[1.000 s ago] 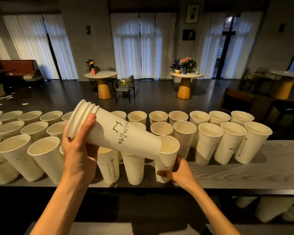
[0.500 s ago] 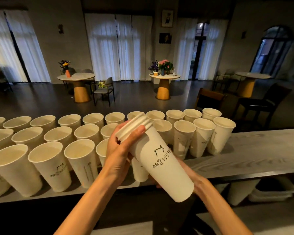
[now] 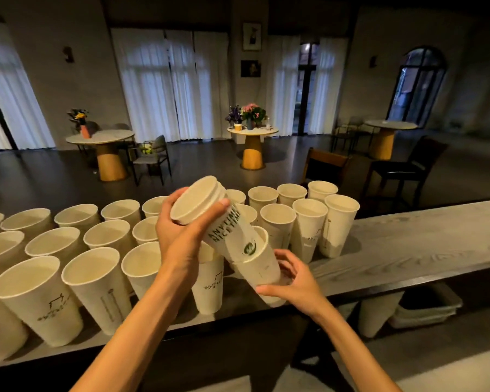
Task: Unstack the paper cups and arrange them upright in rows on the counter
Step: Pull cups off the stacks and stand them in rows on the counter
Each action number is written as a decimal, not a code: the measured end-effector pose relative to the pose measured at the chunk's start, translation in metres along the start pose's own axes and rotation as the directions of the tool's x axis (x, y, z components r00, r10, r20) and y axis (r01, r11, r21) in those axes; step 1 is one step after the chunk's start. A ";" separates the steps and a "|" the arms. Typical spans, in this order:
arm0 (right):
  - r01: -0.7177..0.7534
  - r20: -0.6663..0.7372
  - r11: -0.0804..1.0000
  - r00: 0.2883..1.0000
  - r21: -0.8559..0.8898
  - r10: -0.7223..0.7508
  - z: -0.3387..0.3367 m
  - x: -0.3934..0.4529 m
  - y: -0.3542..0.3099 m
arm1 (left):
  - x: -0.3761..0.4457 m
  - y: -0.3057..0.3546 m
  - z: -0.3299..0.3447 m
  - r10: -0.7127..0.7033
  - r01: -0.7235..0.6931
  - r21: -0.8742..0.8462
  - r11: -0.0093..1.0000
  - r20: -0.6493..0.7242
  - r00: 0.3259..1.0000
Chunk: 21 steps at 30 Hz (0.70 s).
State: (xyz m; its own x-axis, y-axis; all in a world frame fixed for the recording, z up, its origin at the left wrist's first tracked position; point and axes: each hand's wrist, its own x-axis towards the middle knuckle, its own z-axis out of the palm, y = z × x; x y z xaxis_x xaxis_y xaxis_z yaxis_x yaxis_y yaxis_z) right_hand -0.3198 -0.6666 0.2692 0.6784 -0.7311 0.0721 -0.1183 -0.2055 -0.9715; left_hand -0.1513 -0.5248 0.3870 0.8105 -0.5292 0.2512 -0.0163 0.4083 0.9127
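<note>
My left hand point(image 3: 178, 239) grips the rim end of a short stack of white paper cups point(image 3: 210, 210), tilted with its open mouth up and to the left. The stack's lower end sits partly inside one separate cup point(image 3: 259, 267), which leans over the counter's near edge. My right hand point(image 3: 292, 281) curls its fingers round the base of that lower cup. Several white cups point(image 3: 96, 281) stand upright in rows on the grey wooden counter point(image 3: 408, 250), filling its left and middle.
The counter's right part shows bare wood. Under it on the right sit another cup point(image 3: 376, 312) and a pale plastic bin point(image 3: 427, 306). Beyond the counter are dark chairs point(image 3: 408, 171) and round tables with flowers point(image 3: 252, 137).
The stack swung from pointing down toward me to tilting over the counter. Its bottom cup has slid partway off, and my right hand came out from behind to hold that cup's base.
</note>
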 end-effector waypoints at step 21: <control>-0.360 0.413 0.786 0.899 0.503 0.147 -0.067 0.005 0.014 | -0.034 -0.019 0.073 -0.221 0.242 -0.022 0.970 0.334 0.916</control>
State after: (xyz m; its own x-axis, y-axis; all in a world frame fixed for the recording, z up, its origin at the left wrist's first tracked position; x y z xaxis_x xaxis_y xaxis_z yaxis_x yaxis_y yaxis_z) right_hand -0.3670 -0.7166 0.2713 0.8919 -0.4185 -0.1713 0.0280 0.4291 -0.9028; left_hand -0.2217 -0.5694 0.3843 0.5507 -0.8236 0.1357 0.1935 0.2841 0.9391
